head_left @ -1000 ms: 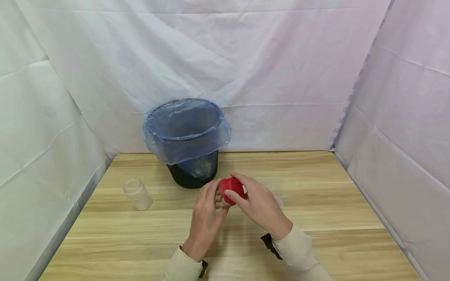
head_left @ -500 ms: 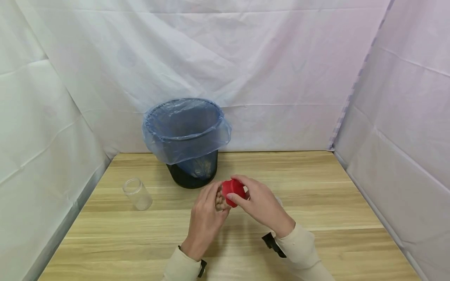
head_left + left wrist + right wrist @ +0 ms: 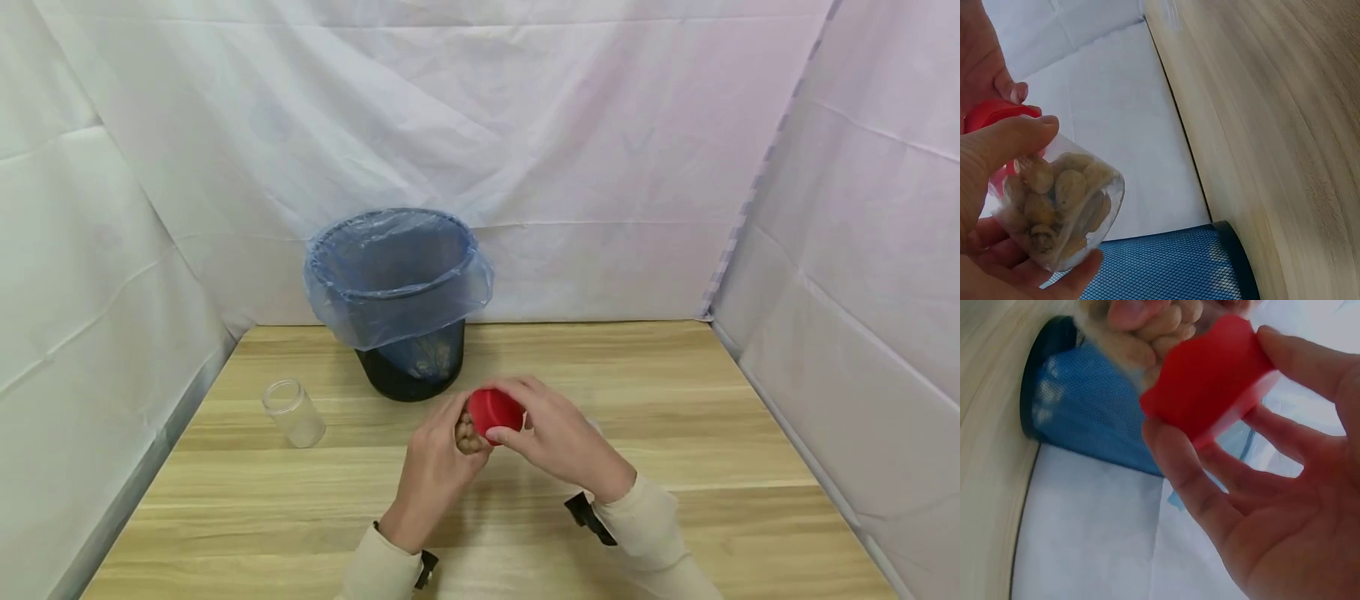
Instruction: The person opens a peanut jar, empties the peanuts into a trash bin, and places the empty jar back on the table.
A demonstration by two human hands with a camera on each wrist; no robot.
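Note:
My left hand (image 3: 438, 462) grips a clear jar (image 3: 1079, 206) of peanuts in their shells (image 3: 1069, 187), thumb on one side and fingers on the other. The jar lies tilted above the table, its mouth toward my right hand. That right hand (image 3: 566, 437) holds a red lid (image 3: 495, 414) with a wavy edge between thumb and fingertips, at the jar's mouth. In the right wrist view the lid (image 3: 1210, 381) covers part of the jar; whether it is seated or loose I cannot tell. Peanuts also show between my hands in the head view.
On the wooden table (image 3: 225, 500), a clear open jar (image 3: 296, 417) stands at the left. Behind my hands is a black mesh bin (image 3: 412, 379) lined with a blue bag (image 3: 401, 312). Something clear (image 3: 596, 427) is mostly hidden behind my right wrist. White cloth (image 3: 570, 167) surrounds the table.
The red lid has tipped, showing a rounder face to the head camera. My right hand has shifted slightly down and right; the left hand keeps its hold on the jar.

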